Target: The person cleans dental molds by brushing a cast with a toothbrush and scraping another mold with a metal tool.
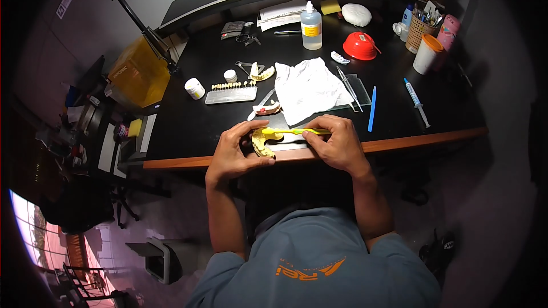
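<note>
At the desk's front edge, my left hand point(237, 151) grips a yellowish, horseshoe-shaped dental model point(261, 144) between thumb and fingers. My right hand point(337, 142) is closed on a yellow-green toothbrush point(297, 131), which points left. The brush's head end lies at the upper part of the model. Just beyond the hands are a white cloth point(305, 88) and another dental model point(266, 108) with a red part, beside a metal spatula.
The black desk point(217, 120) also bears a shade guide point(231, 94), white jars point(194, 88), a clear bottle point(311, 27), a red bowl point(360, 45), tweezers point(347, 88), a blue strip point(372, 109), a syringe point(416, 102) and an orange-lidded cup point(427, 56).
</note>
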Demonstrator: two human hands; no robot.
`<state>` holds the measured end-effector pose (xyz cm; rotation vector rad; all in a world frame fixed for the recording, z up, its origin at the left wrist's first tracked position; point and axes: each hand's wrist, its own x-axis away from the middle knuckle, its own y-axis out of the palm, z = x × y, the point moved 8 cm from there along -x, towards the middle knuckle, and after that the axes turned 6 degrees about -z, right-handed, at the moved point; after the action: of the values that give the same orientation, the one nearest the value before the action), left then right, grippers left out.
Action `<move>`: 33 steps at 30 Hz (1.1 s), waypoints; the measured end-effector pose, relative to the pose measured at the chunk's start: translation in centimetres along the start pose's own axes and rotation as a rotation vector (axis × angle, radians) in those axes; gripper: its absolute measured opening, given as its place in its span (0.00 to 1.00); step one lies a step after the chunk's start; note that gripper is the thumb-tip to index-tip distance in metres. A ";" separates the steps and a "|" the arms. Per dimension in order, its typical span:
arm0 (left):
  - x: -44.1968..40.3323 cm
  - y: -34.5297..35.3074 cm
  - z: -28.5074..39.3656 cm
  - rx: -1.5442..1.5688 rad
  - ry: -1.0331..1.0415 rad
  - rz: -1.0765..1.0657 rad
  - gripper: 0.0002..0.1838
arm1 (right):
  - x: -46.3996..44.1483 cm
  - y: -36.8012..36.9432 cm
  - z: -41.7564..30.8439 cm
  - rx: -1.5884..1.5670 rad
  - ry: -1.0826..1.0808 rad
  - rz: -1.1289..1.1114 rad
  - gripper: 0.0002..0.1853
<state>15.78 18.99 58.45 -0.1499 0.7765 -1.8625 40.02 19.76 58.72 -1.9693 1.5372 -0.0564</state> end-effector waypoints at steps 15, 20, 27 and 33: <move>0.0 0.1 -0.2 0.013 0.006 0.008 0.47 | 0.1 0.1 0.1 -0.042 -0.047 0.021 0.11; 0.0 0.0 -0.2 0.001 -0.031 -0.005 0.47 | 0.0 0.0 0.1 -0.040 -0.032 0.005 0.11; -0.1 0.1 -0.1 0.000 0.000 0.011 0.47 | 0.1 -0.2 -0.2 0.011 -0.013 -0.022 0.11; -0.1 -0.1 0.2 -0.001 -0.013 0.001 0.46 | 0.0 -0.2 -0.2 -0.034 -0.013 -0.019 0.11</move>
<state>15.87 18.97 58.70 -0.1618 0.7684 -1.8588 40.10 19.67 58.91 -2.0068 1.5207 -0.0253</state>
